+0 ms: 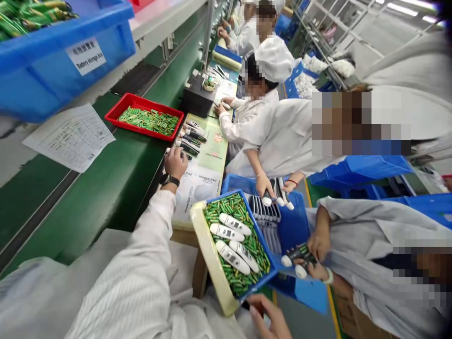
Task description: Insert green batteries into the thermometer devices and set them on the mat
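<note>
My left hand [175,163], with a dark watch at the wrist, reaches over the bench. Its fingers are bent around the end of the nearest thermometer-like device, part of a row of dark-backed devices [190,141] lying on the mouse-pad mats [197,188]. Low in the view, my right hand [270,318] is curled beside the lower corner of a blue box [259,235] with a pale yellow side. A dark bit shows at its fingertips; what it grips is hidden. Several white devices [235,228] lie on the green batteries [229,205] filling that box.
A red tray [113,113] of green batteries stands on the green bench by a paper sheet [72,139]. Above hangs a blue battery storage box [106,35]. On the right, co-workers' hands [264,186] hold devices over a blue bin [294,212]. A black box [197,96] stands farther off.
</note>
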`<state>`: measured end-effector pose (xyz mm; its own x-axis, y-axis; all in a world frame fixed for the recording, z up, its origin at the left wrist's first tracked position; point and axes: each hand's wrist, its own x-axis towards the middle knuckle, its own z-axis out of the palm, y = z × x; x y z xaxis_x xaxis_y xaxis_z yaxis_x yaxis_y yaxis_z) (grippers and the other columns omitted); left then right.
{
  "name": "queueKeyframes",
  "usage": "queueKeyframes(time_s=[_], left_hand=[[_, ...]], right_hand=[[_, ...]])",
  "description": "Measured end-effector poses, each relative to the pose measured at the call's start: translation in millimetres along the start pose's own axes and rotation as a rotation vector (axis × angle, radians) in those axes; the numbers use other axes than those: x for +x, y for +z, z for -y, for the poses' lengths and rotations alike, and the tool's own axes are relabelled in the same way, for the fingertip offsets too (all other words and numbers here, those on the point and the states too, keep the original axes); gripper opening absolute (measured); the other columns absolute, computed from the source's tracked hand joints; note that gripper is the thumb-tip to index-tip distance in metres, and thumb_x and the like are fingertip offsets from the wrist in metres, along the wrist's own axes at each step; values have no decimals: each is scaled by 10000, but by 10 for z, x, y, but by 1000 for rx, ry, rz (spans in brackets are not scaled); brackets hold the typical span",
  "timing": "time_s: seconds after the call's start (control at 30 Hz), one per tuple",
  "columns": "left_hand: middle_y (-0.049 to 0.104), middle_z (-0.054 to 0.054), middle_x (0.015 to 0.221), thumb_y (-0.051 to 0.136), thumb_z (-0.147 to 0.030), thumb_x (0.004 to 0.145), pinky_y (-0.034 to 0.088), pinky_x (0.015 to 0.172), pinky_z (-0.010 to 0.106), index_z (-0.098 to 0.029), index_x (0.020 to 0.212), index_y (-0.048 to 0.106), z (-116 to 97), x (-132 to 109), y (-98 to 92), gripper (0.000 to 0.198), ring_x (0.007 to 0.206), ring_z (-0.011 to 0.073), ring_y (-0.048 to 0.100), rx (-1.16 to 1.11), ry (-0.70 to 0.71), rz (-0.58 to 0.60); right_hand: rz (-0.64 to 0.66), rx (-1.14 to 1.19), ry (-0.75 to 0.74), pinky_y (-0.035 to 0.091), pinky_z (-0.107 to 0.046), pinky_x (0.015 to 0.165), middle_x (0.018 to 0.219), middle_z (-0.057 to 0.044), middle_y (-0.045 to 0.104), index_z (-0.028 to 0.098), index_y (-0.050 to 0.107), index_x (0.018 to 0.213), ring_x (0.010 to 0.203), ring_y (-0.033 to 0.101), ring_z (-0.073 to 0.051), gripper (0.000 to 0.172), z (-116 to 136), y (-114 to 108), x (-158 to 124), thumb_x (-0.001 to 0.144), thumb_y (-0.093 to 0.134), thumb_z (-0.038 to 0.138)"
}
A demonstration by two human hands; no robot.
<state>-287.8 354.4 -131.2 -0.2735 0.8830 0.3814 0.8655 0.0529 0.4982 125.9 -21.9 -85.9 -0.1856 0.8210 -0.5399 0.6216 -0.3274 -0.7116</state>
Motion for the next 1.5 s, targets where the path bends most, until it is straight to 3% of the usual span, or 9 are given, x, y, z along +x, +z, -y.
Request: queueKeyframes(time_s=[0.07,0.2,0.4,0.53,0.73,0.9,1.13,1.33,1.5], left_hand=[[655,107,1007,478,-296,933,439,955,415,-161,1111,612,-338,-514,-336,261,988,251,607,-110,117,74],[638,53,989,579,-319,858,456,905,364,-214,982,628,-989,-1442,-797,170,971,225,595,-165,492,494],[616,99,1035,588,-158,748,446,907,418,-190,1051,616,-1406,-1956,-809,307,996,271,586,238,573,785],[571,162,1200,592,-113,722,419,967,457,-162,1128,574,-1510,-2005,-748,409,1140,314,532,354,603,721],[344,160,1555,659,-75,619,242,1158,484,-185,1253,540,-1621,-1926,-528,655,1426,344,311,355,892,728],[535,196,1352,714,-152,556,394,1017,429,-153,1373,462,-1686,-1830,-291,855,1187,345,534,395,907,872],[582,170,1195,687,-150,625,472,835,383,-189,1359,475,-1701,-1838,-167,765,1047,319,579,377,957,892],[586,115,1146,680,-145,634,499,723,343,-243,1343,483,-1790,-1740,-212,742,970,286,605,343,951,920],[567,85,1182,654,-184,701,498,879,343,-264,1346,457,-1546,-1282,-582,679,1085,260,562,198,769,660]], right_hand=[[-90,-77,-154,527,-349,760,928,-70,643,238,643,1044,854,618,-229,252,-17,-48,123,957,494,422],[-249,-311,-386,477,-405,938,1121,-114,583,196,550,1197,1069,557,-263,336,105,-110,566,864,532,231],[-271,-567,-305,420,-429,993,1213,-150,532,146,447,1327,1127,517,-315,730,250,8,1091,681,711,361],[-285,-621,-271,421,-396,954,1191,-150,557,157,438,1296,1105,545,-314,724,266,109,1220,670,725,381],[-274,-697,-276,443,-342,827,1092,-126,615,169,492,1159,975,625,-272,423,246,60,1248,767,634,241],[-242,-729,-367,445,-332,813,1118,-136,619,164,504,1155,998,631,-270,365,154,-57,1210,806,604,204],[-281,-598,-344,458,-318,860,1191,-133,613,163,482,1261,1045,626,-261,455,-79,-70,1064,815,574,172],[-366,-379,-375,459,-367,1002,1291,-145,585,150,469,1327,1189,579,-282,550,-239,-114,985,784,559,143],[-384,-206,-410,462,-435,1052,1309,-135,592,197,484,1328,1228,572,-294,574,-364,-89,954,758,534,152]])
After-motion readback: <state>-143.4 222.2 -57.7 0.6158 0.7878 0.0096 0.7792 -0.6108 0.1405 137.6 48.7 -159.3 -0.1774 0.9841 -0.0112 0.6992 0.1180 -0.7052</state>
